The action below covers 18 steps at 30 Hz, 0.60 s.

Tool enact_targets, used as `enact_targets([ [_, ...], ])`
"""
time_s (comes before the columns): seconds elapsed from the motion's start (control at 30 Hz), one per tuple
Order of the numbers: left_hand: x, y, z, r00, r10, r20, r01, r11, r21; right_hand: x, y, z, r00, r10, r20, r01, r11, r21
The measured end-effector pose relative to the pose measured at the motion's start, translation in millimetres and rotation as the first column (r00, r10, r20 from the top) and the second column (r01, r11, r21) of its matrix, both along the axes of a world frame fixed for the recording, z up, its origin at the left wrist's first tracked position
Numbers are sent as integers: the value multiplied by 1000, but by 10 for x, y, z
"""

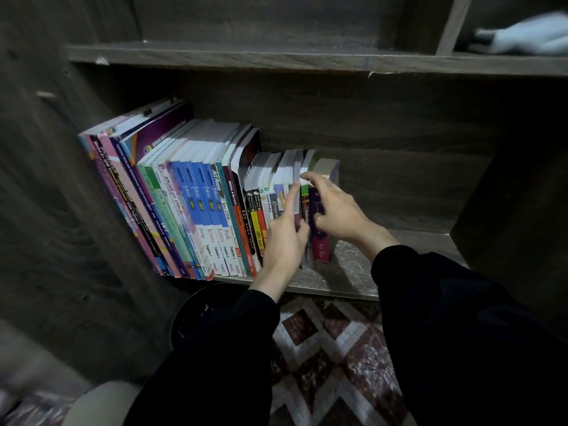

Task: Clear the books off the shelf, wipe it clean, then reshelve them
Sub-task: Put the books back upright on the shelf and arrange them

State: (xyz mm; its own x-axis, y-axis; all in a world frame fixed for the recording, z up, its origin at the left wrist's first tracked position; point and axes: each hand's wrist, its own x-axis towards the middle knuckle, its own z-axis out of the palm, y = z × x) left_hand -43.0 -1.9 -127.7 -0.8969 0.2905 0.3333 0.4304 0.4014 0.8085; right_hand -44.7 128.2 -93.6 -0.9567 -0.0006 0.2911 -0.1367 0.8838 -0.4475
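A row of books (190, 207) stands on the lower wooden shelf (353, 272), tall ones at the left, smaller paperbacks (270, 186) toward the right end. My left hand (284, 238) grips a thin paperback near the row's right end, its index finger stretched up along the spine. My right hand (335, 207) holds the top of the purple book (319, 241) that ends the row, fingers curled over its upper edge. A pale cloth (525, 36) lies in the upper right compartment.
The shelf board right of the books is bare and scuffed. A dark round bin (196, 315) stands on the floor below the shelf. A patterned rug (332, 348) covers the floor. Wooden side panels close in the compartment on both sides.
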Motion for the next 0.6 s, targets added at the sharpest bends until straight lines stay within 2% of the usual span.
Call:
enact_targets([
  [0.2,397,-257,115,999,-13,38,15,999,-50,25,37,-31,1000,-4,-15,4,1000,0],
  [0.37,773,-456,388,992,-38,119,53,991,-124,114,169,-14,998,-42,51,49,988,-147],
  [0.5,964,-460,647,982,-119,149,145,973,-179,194,242,20,997,-36,73,48,984,-173],
  [0.6,984,-389,754,977,-174,124,191,970,-147,239,277,-8,997,-43,67,54,984,-172],
])
